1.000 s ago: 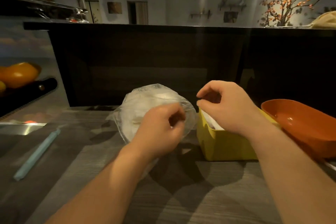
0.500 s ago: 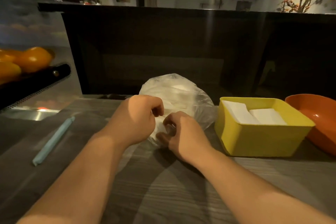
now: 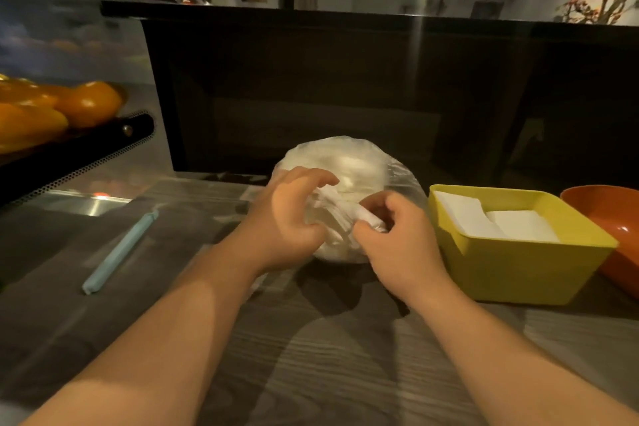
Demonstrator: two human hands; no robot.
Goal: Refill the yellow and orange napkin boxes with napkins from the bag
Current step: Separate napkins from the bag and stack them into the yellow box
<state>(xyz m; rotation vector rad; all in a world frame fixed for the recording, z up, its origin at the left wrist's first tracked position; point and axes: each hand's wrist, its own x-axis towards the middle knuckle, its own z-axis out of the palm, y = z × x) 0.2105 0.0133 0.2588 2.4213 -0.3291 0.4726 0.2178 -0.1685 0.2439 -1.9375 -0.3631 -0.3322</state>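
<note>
A second ago my right hand (image 3: 394, 235) was over the yellow box (image 3: 518, 270). Now it is back at the bag (image 3: 345, 156), thumb and fingers pinching a small wad of napkins (image 3: 371, 220) at the bag's near side. My left hand (image 3: 290, 218) curls its fingers over the plastic and steadies the bag on the table (image 3: 311, 356). I read that as one load delivered and the next being drawn out. The yellow box, just right of the bag, shows white stacks (image 3: 518, 228) lying low inside, so it likely wants more. The orange box (image 3: 608, 204) beyond it is cut off by the frame edge, and the part I see looks bare. I cannot tell where the bag's opening runs, whether the wad is free of the plastic, or how many sheets it holds, because glare and my hands cover that spot.
</note>
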